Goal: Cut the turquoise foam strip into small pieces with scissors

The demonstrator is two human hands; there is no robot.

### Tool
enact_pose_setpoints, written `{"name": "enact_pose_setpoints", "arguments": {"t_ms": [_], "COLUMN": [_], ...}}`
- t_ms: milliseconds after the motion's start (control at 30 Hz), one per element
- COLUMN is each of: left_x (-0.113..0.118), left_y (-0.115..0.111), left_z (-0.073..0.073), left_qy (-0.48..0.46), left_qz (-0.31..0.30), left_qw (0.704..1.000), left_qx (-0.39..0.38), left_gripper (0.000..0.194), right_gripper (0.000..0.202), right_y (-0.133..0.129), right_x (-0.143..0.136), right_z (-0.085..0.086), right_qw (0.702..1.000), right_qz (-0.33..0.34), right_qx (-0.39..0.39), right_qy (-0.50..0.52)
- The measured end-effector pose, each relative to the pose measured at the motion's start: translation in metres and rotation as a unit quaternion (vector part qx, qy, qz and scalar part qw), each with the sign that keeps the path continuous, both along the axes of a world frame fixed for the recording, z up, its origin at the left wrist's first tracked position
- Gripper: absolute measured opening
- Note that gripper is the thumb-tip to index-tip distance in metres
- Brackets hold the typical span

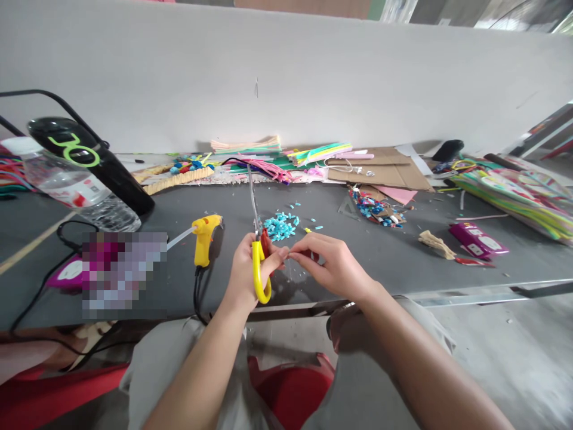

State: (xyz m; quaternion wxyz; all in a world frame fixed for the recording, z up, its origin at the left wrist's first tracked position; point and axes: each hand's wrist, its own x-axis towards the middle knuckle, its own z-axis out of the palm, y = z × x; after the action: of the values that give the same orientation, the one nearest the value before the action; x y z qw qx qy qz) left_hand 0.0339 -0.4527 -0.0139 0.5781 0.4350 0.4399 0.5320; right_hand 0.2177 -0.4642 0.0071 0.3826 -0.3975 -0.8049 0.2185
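Observation:
My left hand (250,269) is closed around yellow-handled scissors (261,280), whose blades point away from me. Something red shows beside the scissors' pivot, between the fingers. The fingertips of my right hand (331,263) are pinched together and meet those of my left; what lies between them is too small to make out. Just beyond both hands, a pile of short light-blue pieces (280,227) sits on the grey table (380,263). A small yellow piece (307,230) lies to the right of the pile.
A yellow glue gun (203,239) stands to the left. Farther left are a black bottle (102,167) and a clear plastic bottle (76,185). Colourful strips (320,153) line the back. At the right are a purple box (478,240) and a crumpled beige piece (436,243).

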Motion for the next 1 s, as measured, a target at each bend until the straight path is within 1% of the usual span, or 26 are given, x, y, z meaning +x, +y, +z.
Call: {"name": "enact_pose_setpoints", "arguments": {"t_ms": [100, 167, 267, 300, 333, 400, 467, 567, 667, 767, 867, 933, 1000], "left_x": [-0.001, -0.002, -0.006, -0.007, -0.007, -0.008, -0.008, -0.006, -0.005, -0.004, -0.004, -0.004, -0.004], "left_y": [0.0, 0.001, 0.002, 0.003, 0.003, 0.004, 0.004, 0.003, 0.001, 0.0, -0.001, -0.001, 0.0], "left_z": [0.002, 0.003, 0.001, 0.0, -0.001, -0.002, -0.002, 0.002, 0.007, 0.01, 0.01, 0.009, 0.007], "left_qy": [0.002, 0.005, 0.001, -0.002, -0.004, -0.006, -0.008, 0.005, 0.018, 0.041, 0.062, 0.065, 0.06], "left_qz": [0.016, 0.036, 0.049, 0.05, 0.051, 0.052, 0.046, 0.039, 0.037, 0.035, 0.033, 0.025, 0.017], "left_qw": [1.0, 0.999, 0.999, 0.999, 0.999, 0.999, 0.999, 0.999, 0.999, 0.999, 0.998, 0.998, 0.998], "left_qx": [-0.001, -0.006, -0.011, -0.008, -0.006, -0.003, -0.004, -0.001, 0.003, 0.002, 0.004, 0.005, 0.003], "left_gripper": [0.045, 0.046, 0.045, 0.045, 0.045, 0.045, 0.044, 0.043, 0.044, 0.045, 0.046, 0.047, 0.048], "right_gripper": [0.01, 0.012, 0.03, 0.034, 0.033, 0.021, 0.015, 0.02, 0.025, 0.02, 0.019, 0.021, 0.014], "right_y": [0.002, 0.004, 0.008, 0.009, 0.01, 0.011, 0.011, 0.01, 0.009, 0.007, 0.005, 0.004, 0.003], "right_x": [0.006, 0.012, 0.02, 0.023, 0.024, 0.026, 0.026, 0.025, 0.023, 0.021, 0.016, 0.013, 0.009], "right_z": [0.003, 0.005, 0.006, 0.005, 0.005, 0.002, 0.0, -0.002, 0.0, 0.004, 0.005, 0.004, 0.002], "right_qw": [1.0, 0.999, 0.993, 0.992, 0.992, 0.996, 0.998, 0.999, 0.999, 0.999, 0.999, 0.999, 0.999], "right_qz": [-0.014, -0.045, -0.11, -0.119, -0.116, -0.086, -0.059, -0.034, -0.011, -0.026, -0.004, 0.012, 0.009], "right_qx": [0.003, 0.0, -0.033, -0.04, -0.042, -0.026, -0.009, -0.014, -0.026, -0.031, -0.034, -0.038, -0.041], "right_qy": [-0.004, 0.002, -0.008, -0.012, -0.012, -0.005, -0.006, -0.032, -0.034, -0.002, 0.031, 0.023, 0.001]}}
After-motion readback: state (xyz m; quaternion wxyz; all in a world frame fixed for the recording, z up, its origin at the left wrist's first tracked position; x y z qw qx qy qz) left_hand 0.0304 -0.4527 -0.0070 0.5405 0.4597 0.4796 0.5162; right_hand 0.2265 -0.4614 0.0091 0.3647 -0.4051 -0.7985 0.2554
